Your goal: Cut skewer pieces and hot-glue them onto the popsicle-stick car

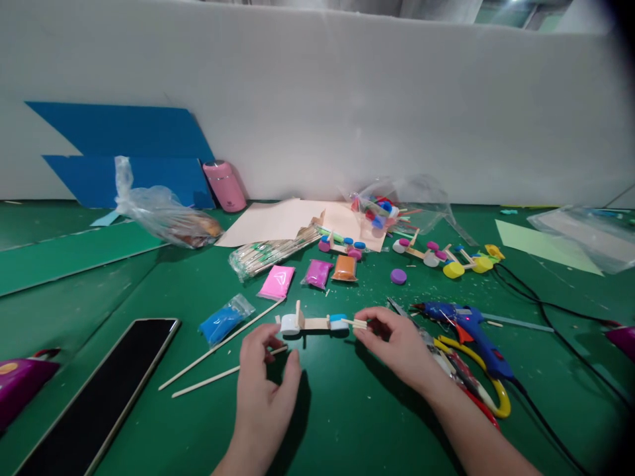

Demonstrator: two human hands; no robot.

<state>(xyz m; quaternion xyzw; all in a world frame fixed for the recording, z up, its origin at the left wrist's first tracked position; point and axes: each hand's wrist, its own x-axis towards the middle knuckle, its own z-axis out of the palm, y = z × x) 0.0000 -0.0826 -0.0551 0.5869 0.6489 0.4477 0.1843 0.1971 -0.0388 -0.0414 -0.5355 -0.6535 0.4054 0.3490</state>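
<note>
A small craft-stick car (316, 323) with bottle-cap wheels, white at the left end and blue-and-white at the right, stands in front of me. A short wooden piece sticks up near its left end. Between the thumb and fingers of my right hand (394, 340) are short wooden sticks (358, 324) at the car's right end. My left hand (262, 380) is beside the left wheel, thumb and fingers apart; whether a fingertip touches the car I cannot tell. Two long wooden sticks (206, 385) lie to the left, one passing behind my left hand.
At right lie a blue glue gun (466, 317), its cord, and yellow-handled scissors (502, 390). Clay packets (276, 282), bundled sticks (272, 253), a purple cap (398, 276) and other cap-wheeled cars (342, 246) are farther back. A phone (106, 390) lies left.
</note>
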